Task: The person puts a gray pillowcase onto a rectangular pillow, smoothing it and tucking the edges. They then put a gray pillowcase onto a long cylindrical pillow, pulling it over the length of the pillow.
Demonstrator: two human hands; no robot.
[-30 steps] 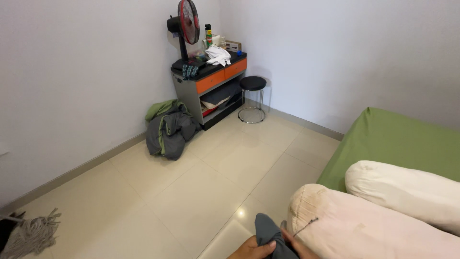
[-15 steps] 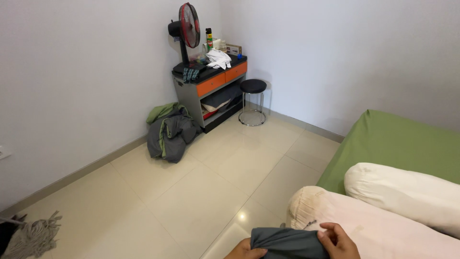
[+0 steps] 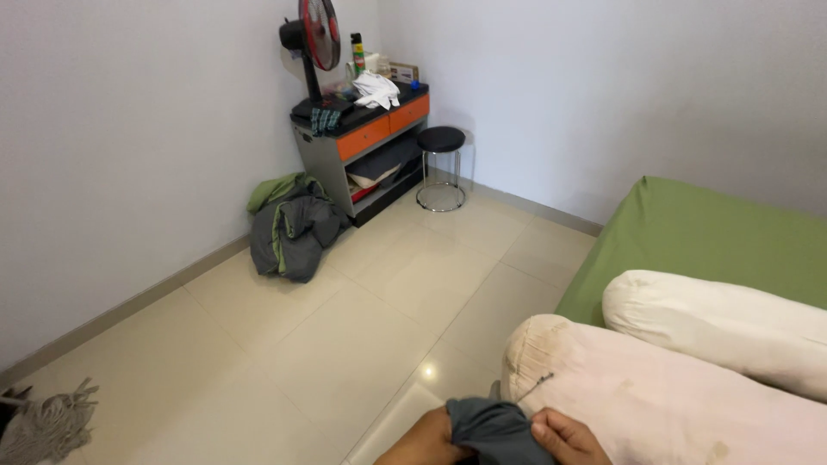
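The dark grey bunched cloth (image 3: pixel 493 428) now sits lower than half a second ago, each grip closed on it: left hand (image 3: pixel 428 441), right hand (image 3: pixel 564 437), beside the pale pink bolster (image 3: pixel 655 396) on the green bed (image 3: pixel 706 232), above the cream tiled floor (image 3: pixel 362 319)

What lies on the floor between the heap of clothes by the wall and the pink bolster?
Only bare tiled floor lies between the clothes heap and the pink bolster, as the head view shows.

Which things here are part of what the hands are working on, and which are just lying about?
In hand:
dark grey cloth, gripped by left hand and right hand
long pale pink bolster pillow, beside them

Lying about:
grey-green clothes heap
black round stool
red fan
grey mop head
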